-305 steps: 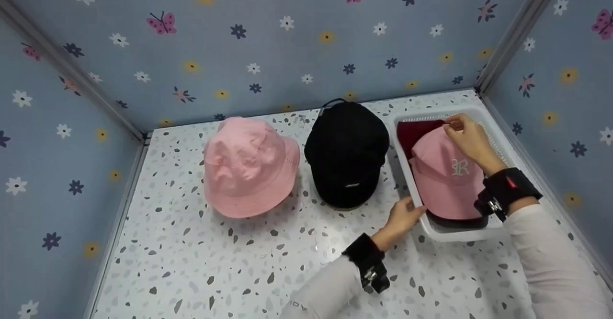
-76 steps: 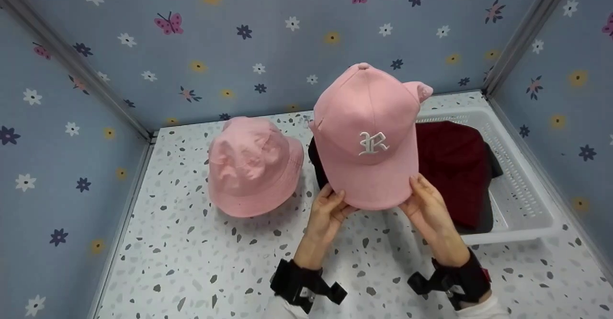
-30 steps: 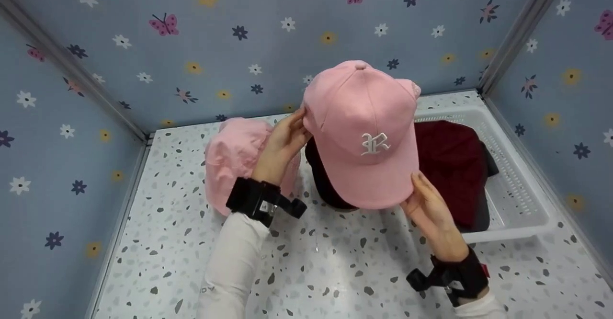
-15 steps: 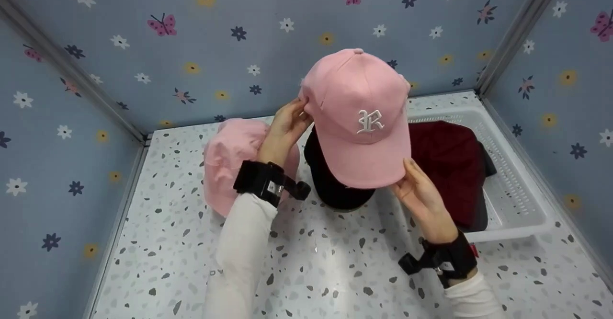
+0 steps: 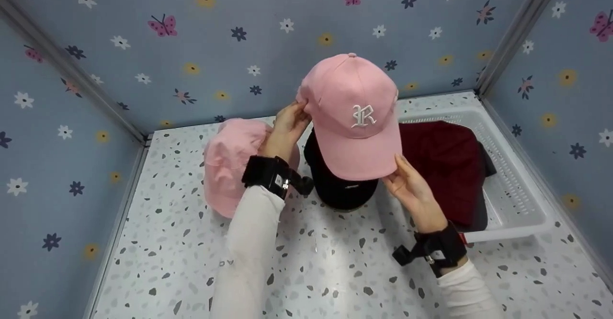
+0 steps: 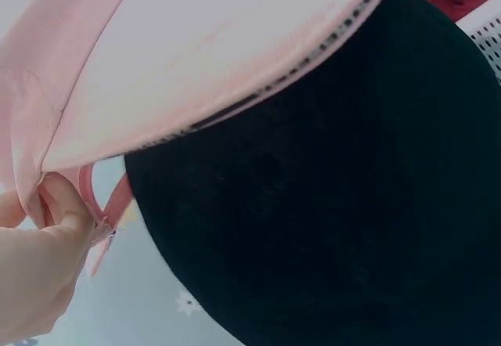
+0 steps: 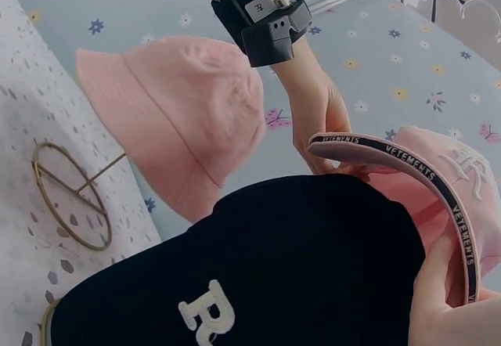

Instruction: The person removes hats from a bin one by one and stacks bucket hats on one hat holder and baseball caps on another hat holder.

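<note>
Both hands hold up a pink baseball cap [image 5: 354, 103] with a white embroidered R, its brim toward me. At the cap's left side edge, my left hand [image 5: 287, 125] pinches the fabric near the back strap, which shows in the left wrist view. My right hand [image 5: 412, 189] pinches the right corner of the brim, thumb on top. Directly below and partly hidden by it stands a black cap [image 5: 340, 189]. The right wrist view shows a light embroidered letter on that black cap [image 7: 297, 252] and printed lettering along the pink brim's edge.
Left of the black cap, a pink bucket hat [image 5: 225, 165] sits raised over a gold wire stand [image 7: 72, 197], partly behind my left arm. On the right, a white basket [image 5: 519, 204] holds a maroon hat [image 5: 445, 165] over a dark grey item. Patterned panels enclose the speckled table [image 5: 306, 271].
The pink cap came out of the basket and was lifted over the black cap. My left hand shifted from brim to side edge; lately the cap drifted left, with both hands on it.
</note>
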`<state>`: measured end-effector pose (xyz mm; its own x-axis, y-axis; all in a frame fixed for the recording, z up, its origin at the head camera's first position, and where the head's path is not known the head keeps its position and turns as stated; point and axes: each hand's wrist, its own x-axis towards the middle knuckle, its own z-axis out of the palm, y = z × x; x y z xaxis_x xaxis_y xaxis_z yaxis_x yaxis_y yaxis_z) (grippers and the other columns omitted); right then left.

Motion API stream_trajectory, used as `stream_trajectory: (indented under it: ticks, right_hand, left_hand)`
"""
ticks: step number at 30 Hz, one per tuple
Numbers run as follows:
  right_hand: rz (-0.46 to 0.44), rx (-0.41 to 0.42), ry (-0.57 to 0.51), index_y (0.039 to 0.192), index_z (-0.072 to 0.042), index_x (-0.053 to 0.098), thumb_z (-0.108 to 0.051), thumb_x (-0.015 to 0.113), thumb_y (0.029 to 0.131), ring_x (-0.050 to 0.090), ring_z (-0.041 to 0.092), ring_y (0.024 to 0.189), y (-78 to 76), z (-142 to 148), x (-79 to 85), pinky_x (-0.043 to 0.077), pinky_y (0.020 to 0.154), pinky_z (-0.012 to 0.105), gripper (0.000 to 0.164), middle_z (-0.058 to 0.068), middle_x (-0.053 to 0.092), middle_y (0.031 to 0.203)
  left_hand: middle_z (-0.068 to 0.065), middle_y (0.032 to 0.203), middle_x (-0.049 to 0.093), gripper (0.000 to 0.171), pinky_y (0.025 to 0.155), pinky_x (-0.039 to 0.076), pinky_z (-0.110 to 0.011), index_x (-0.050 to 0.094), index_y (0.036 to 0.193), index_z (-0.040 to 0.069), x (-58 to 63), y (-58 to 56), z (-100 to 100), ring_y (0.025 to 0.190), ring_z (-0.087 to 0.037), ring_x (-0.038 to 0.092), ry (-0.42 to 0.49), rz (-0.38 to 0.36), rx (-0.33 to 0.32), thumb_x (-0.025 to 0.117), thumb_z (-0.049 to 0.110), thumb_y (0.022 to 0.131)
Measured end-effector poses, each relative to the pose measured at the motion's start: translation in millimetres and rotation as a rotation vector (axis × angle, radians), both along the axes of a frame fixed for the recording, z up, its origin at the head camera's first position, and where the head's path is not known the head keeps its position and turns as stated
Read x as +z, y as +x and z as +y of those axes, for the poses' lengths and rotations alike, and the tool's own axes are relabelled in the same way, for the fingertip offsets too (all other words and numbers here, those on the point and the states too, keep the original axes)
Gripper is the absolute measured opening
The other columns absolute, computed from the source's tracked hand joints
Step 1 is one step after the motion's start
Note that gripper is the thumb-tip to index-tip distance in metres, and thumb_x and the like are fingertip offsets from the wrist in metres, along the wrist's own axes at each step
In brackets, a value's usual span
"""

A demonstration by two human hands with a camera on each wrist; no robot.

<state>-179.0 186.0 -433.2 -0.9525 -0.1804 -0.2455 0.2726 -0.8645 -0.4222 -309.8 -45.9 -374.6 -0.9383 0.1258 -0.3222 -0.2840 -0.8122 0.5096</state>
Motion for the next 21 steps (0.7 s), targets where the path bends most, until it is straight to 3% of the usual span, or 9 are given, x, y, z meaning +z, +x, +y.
stream_trajectory:
  ticks: [5,7,9,14,15,18,20,21]
  right_hand:
    - [-0.056,0.011,-0.013,0.085,-0.005,0.062,-0.013,0.038,0.095,0.057,0.016,0.080,2.7,-2.0,-5.9,0.048,0.073,0.026,0.028,0.005,0.063,0.084]
    - [-0.073,0.020,-0.012,0.084,-0.006,0.061,-0.014,0.037,0.095,0.057,0.015,0.080,4.1,-2.5,-8.2,0.049,0.073,0.025,0.028,0.004,0.062,0.084]
    - [-0.083,0.027,-0.008,0.084,-0.006,0.061,-0.014,0.037,0.095,0.056,0.015,0.081,5.2,-2.7,-10.7,0.048,0.073,0.024,0.028,0.004,0.062,0.085]
    - [-0.115,0.040,-0.040,0.087,-0.005,0.062,-0.014,0.038,0.095,0.056,0.016,0.086,8.4,-2.2,-14.5,0.047,0.078,0.025,0.027,0.005,0.061,0.089]
    - [-0.120,0.045,-0.055,0.088,-0.004,0.062,-0.014,0.038,0.095,0.056,0.016,0.088,9.4,-1.9,-14.7,0.047,0.079,0.025,0.027,0.006,0.061,0.090]
    - [-0.133,0.032,-0.059,0.087,-0.003,0.062,-0.013,0.039,0.095,0.056,0.017,0.087,12.3,-1.7,-14.9,0.047,0.079,0.026,0.026,0.007,0.060,0.089]
    - [-0.146,0.029,-0.050,0.087,-0.002,0.062,-0.013,0.038,0.095,0.056,0.017,0.086,14.6,-1.7,-15.2,0.047,0.078,0.026,0.027,0.007,0.060,0.088]
    - [-0.151,0.030,-0.043,0.087,-0.003,0.062,-0.013,0.038,0.095,0.056,0.017,0.085,15.8,-1.6,-15.4,0.047,0.078,0.026,0.027,0.007,0.060,0.088]
  left_hand:
    - [-0.007,0.072,0.049,0.013,0.061,0.040,-0.024,0.049,0.076,-0.001,-12.2,-3.4,1.6,0.064,-0.014,0.046,-0.073,-0.017,0.014,0.046,-0.009,0.086]
    - [-0.008,0.075,0.050,0.008,0.066,0.041,-0.025,0.050,0.080,-0.003,-19.2,-4.7,0.4,0.067,-0.015,0.047,-0.079,-0.025,0.010,0.047,-0.009,0.086]
    - [-0.009,0.075,0.051,0.005,0.066,0.042,-0.025,0.052,0.082,-0.005,-45.5,-21.0,-3.3,0.067,-0.016,0.048,-0.057,-0.001,-0.007,0.054,-0.009,0.082]
    - [-0.010,0.070,0.054,0.015,0.060,0.046,-0.025,0.056,0.076,-0.006,-132.7,-81.8,-17.2,0.063,-0.018,0.053,-0.063,0.069,-0.075,0.070,-0.005,0.069]
    - [-0.011,0.072,0.054,0.012,0.062,0.045,-0.025,0.056,0.078,-0.007,-131.5,-81.6,-16.3,0.065,-0.018,0.052,-0.121,0.029,-0.068,0.067,-0.005,0.073]
    - [-0.011,0.073,0.055,0.009,0.062,0.045,-0.023,0.056,0.077,-0.007,-139.3,-83.3,-17.2,0.067,-0.018,0.053,-0.152,0.016,-0.071,0.065,-0.005,0.075]
    - [-0.010,0.075,0.056,0.008,0.063,0.046,-0.023,0.058,0.078,-0.006,-132.6,-73.1,-17.1,0.069,-0.017,0.054,-0.165,0.011,-0.076,0.065,-0.004,0.075]
    - [-0.010,0.078,0.056,0.008,0.065,0.045,-0.023,0.059,0.080,-0.006,-120.6,-62.4,-14.7,0.072,-0.017,0.054,-0.186,-0.019,-0.061,0.065,-0.004,0.075]
